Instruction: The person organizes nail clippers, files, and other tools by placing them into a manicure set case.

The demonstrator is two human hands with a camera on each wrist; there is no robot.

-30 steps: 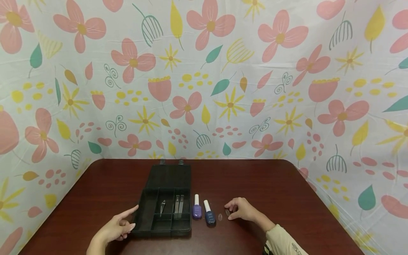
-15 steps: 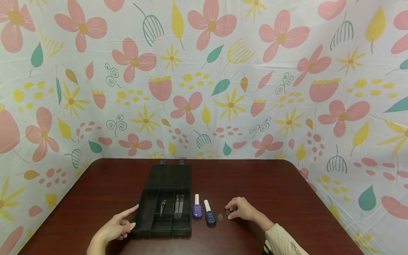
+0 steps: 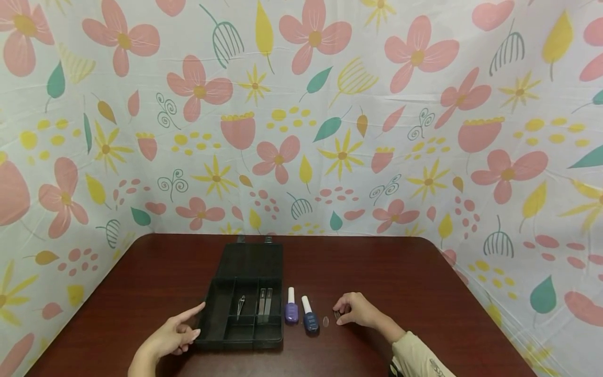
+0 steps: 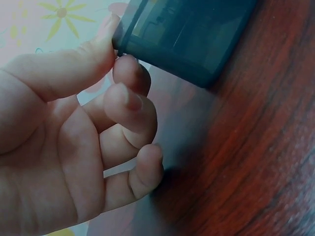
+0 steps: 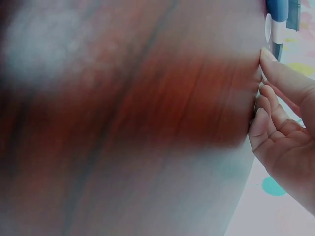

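We find a black compartment case (image 3: pixel 245 309) lying open near the front edge of the tabletop (image 3: pixel 405 272), left of centre, its lid (image 3: pixel 251 260) folded back flat toward the rear edge. Of its compartments, one holds a small metal tool, apparently tweezers (image 3: pixel 241 306), and the next to the right holds two slim grey strips (image 3: pixel 265 305) lying side by side; the other sections show only their dark floor. The left hand (image 3: pixel 171 335) is at the case's front left corner: the thumb lies against the corner's rim, the forefinger stretches along the left wall, and the other fingers are loosely curled, holding nothing. Just right of the case a purple bottle (image 3: pixel 290 310) and a blue bottle (image 3: pixel 309 317) lie side by side, white caps pointing rearward. Right of these a small clear oval piece (image 3: pixel 325 321) lies on the wood. The right hand (image 3: pixel 358 310) rests beside it, fingertips pinching a small dark piece (image 3: pixel 336 314) against the tabletop.
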